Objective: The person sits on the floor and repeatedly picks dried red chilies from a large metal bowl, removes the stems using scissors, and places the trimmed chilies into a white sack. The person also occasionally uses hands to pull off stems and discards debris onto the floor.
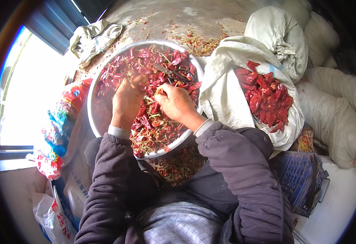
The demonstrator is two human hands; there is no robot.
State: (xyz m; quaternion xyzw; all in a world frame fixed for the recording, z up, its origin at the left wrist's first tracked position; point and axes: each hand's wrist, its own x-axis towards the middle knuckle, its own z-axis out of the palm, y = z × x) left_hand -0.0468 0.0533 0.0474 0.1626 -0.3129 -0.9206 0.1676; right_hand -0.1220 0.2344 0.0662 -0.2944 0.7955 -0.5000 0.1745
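A wide metal basin [93, 122] full of dried red chili peppers [144, 122] and loose stems stands before me. Over its middle, my left hand [128, 102] has its fingers curled around a dried red chili [142, 87]. My right hand [176, 102] is close beside it, thumb and fingertips pinched on what looks like a pale chili stem [158, 91]. Just beyond the right hand, a pair of scissors with black handles [181, 76] lies on the chilies, blades pointing up and left. The fingertips partly hide what they hold.
At right, an open white woven sack [223, 91] holds red chili pods [266, 97]. Filled sacks [327, 116] are stacked beyond it, above a blue plastic crate [300, 180]. Stems litter the floor [202, 42] and lie below the basin. Printed plastic bags [59, 128] stand at left.
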